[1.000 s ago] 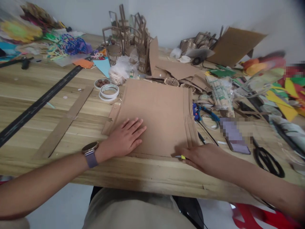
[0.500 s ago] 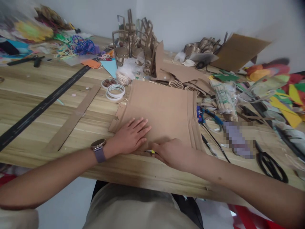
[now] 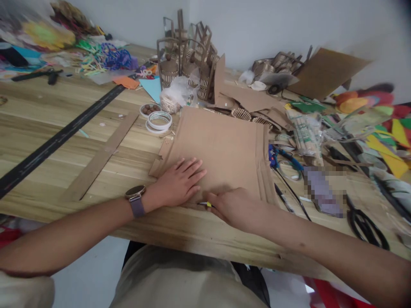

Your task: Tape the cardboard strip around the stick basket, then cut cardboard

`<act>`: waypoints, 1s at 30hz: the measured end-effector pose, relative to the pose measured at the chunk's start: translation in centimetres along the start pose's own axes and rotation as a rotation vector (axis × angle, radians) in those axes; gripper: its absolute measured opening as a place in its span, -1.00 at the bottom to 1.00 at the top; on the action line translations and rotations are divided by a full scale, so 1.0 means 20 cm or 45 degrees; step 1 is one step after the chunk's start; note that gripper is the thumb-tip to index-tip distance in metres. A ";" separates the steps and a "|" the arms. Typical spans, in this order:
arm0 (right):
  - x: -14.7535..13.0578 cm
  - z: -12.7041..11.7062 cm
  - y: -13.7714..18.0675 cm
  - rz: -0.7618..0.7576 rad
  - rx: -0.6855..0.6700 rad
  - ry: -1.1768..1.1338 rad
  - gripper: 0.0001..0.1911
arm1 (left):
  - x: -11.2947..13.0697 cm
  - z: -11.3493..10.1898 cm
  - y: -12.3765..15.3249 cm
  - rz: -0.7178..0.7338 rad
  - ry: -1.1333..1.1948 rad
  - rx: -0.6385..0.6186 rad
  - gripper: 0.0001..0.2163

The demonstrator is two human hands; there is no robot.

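Note:
A stack of brown cardboard sheets point(image 3: 224, 141) lies on the wooden table in front of me. My left hand point(image 3: 181, 182), with a watch on its wrist, presses flat on the lower left of the top sheet, fingers spread. Close beside it, my right hand point(image 3: 233, 207) is closed around a utility knife point(image 3: 208, 204). Only a bit of yellow and a thin blade pointing left show past the fingers; the rest is hidden in the hand. The blade is at the cardboard's near edge.
A black metal ruler point(image 3: 64, 134) and a cardboard strip point(image 3: 104, 156) lie to the left. Tape rolls point(image 3: 159, 122) sit beyond the stack's left corner, small woven baskets point(image 3: 186, 64) behind. Scissors point(image 3: 367, 224), a glue gun point(image 3: 272, 156) and bagged sticks point(image 3: 305, 132) crowd the right.
The view has shifted slightly, so everything appears a little further right. Both hands keep nearly the same place on the cardboard, and the knife remains in my right hand.

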State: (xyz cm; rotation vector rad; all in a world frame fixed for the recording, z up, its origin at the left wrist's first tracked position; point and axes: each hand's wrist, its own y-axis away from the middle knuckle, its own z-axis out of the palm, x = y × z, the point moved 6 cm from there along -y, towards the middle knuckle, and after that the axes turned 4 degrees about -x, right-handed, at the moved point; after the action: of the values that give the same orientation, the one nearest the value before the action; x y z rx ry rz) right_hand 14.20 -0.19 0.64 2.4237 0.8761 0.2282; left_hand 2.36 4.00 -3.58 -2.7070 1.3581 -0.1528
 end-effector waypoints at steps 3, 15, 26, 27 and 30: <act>0.01 0.00 0.01 -0.006 0.001 -0.004 -0.74 | 0.00 0.00 0.00 -0.003 -0.001 -0.004 -0.55; -0.05 0.00 -0.04 0.014 -0.030 0.209 -0.76 | 0.00 0.01 0.00 0.017 -0.001 -0.007 -0.54; 0.08 0.07 0.12 0.061 -0.004 0.144 -0.74 | 0.00 0.01 0.01 0.028 -0.012 -0.012 -0.53; 0.09 0.08 0.12 0.061 0.016 0.142 -0.76 | 0.00 0.01 0.01 0.031 -0.010 -0.006 -0.53; 0.11 0.11 0.14 0.057 0.063 0.143 -0.78 | 0.00 0.01 0.02 0.037 -0.009 0.001 -0.53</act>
State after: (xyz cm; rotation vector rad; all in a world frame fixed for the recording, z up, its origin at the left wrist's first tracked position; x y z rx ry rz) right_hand 18.13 -1.47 0.32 2.4979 0.8864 0.3663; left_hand 2.13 3.82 -3.78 -2.6836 1.3945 -0.1414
